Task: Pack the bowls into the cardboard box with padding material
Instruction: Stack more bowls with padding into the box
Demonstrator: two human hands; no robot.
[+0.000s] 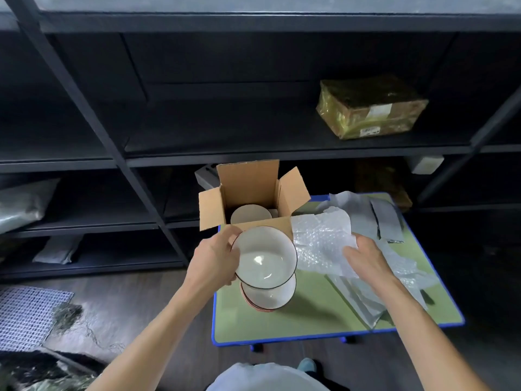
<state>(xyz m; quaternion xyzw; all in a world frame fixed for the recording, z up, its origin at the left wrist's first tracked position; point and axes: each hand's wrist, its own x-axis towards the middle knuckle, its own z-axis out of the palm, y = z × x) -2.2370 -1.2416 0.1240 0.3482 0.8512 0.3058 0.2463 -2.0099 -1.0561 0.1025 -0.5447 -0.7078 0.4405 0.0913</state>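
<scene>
Here, a dark-rimmed bowl point(265, 255) is gripped by the left hand point(214, 258) above the bowl stack point(267, 296). A bubble wrap sheet point(318, 238) is grasped by the right hand point(366, 258).

This looks like a storeroom or small warehouse used for packing orders. Tall dark metal shelving point(118, 159) fills the whole background, its bays holding stock rather than household things: a parcel point(372, 107) wrapped in yellowish film with a printed label, and grey plastic bags point(25, 201) lying on the lower shelves. A small green table point(310, 320) with a blue edge serves as a packing bench, carrying an open cardboard box point(248, 187) and loose bubble wrap point(321, 241). White netting point(28, 314) lies on the floor
</scene>
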